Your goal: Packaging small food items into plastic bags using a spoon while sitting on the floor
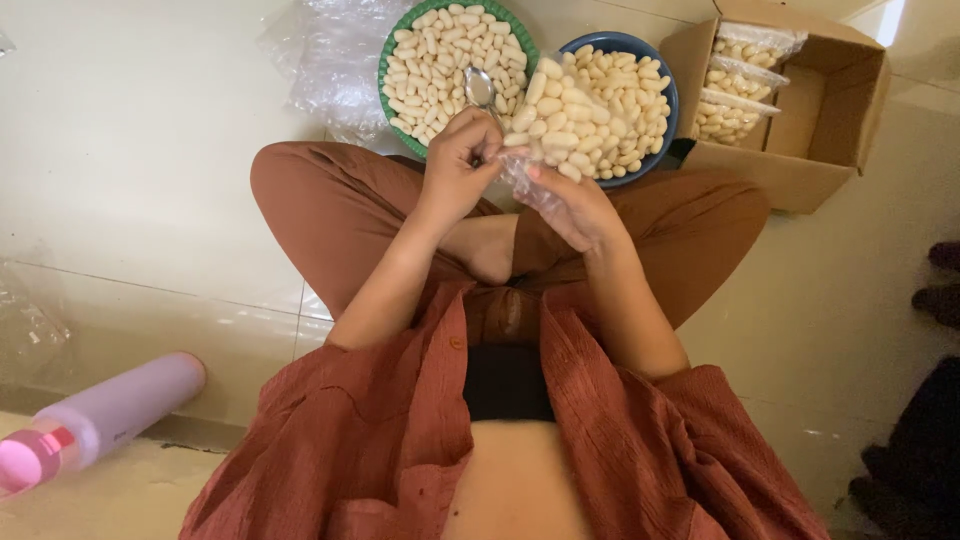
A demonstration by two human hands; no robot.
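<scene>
— Which way does the spoon (480, 88) point?

— Its bowl points away from the person, up over the green bowl (392, 45) of pale capsules; its long axis runs from there back toward the lap. The handle is hidden in the left hand (458, 165).

— How is that hand set?

— Fingers curled shut round the handle, wrist bent, forearm rising from the lap toward the two bowls.

— And the other one?

— The right hand (572, 205) pinches a small clear plastic bag (525, 180), thumb on top, fingers folded beneath. The bag sits between both hands, just beside the rim of the blue bowl (668, 95), which is heaped with the same capsules.

— What else lies about?

— A cardboard box (800, 165) with filled bags stands right of the bowls. A pink bottle (95, 420) lies on its side on the floor, well apart on the left.
</scene>
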